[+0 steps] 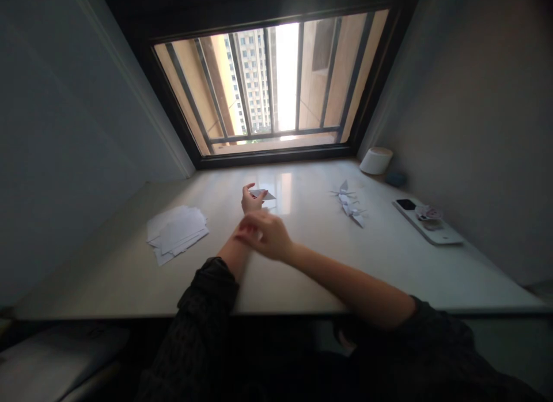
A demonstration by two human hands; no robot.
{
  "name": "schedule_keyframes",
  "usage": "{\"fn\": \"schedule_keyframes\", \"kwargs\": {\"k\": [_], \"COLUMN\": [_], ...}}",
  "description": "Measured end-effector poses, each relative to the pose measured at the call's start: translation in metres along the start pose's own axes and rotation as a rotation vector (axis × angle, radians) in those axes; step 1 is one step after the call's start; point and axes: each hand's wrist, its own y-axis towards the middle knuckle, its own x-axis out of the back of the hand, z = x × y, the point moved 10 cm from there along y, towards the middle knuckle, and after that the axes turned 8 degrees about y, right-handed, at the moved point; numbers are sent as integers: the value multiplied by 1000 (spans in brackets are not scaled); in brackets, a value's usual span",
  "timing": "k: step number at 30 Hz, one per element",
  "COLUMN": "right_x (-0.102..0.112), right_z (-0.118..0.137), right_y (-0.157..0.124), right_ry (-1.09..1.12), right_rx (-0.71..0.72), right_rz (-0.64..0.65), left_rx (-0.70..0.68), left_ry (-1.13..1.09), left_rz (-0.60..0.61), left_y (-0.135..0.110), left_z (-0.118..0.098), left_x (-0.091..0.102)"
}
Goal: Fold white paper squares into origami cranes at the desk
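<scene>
Pinching lightly spares the edges of the paper piece [269,196], which your left grip [252,203] clamps above the far middle desk [108,275], while your right grip [271,235] curls over your left forearm [232,259], its closure and contact unclear.
</scene>
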Motion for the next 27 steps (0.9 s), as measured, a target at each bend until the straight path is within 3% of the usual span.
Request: {"fn": "schedule_keyframes", "kwargs": {"k": [2, 4, 7, 11, 14, 17, 21, 23, 25, 27], "right_x": [-40, -58, -65, -69, -80, -82, -65, -51, -38, -38], "right_z": [61, 91, 95, 88, 103, 119, 129, 123, 115, 106], "right_y": [-14, -23, -24, -13, -9, -14, -32, -45, -61, -78], "right_ry": [-43, -145, -175, -194, -65, 142, 358, 420, 438, 449], "right_rx": [121, 87, -94, -196, -104, -75, -110, -184, -223, -271], "right_rz": [223, 256, 261, 324, 382, 354, 215, 91, -47, -121], "left_rx": [-29, -66, -115, -163, -116, -29, 144, 269, 314, 345], "left_ry": [129, 242, 377, 480, 434, 301, -28, -248, -321, -359], "left_rz": [-10, -11, -25, -15, -12, 11, 116, 79, 56, 45], "left_y": [4, 7, 11, 13, 16, 21, 32, 37, 43, 48], "left_z": [0, 0, 1, 2, 8, 18, 35, 44, 47, 48], "left_x": [-1, -3, -3, -5, -3, -3, -10, -7, -3, 2]}}
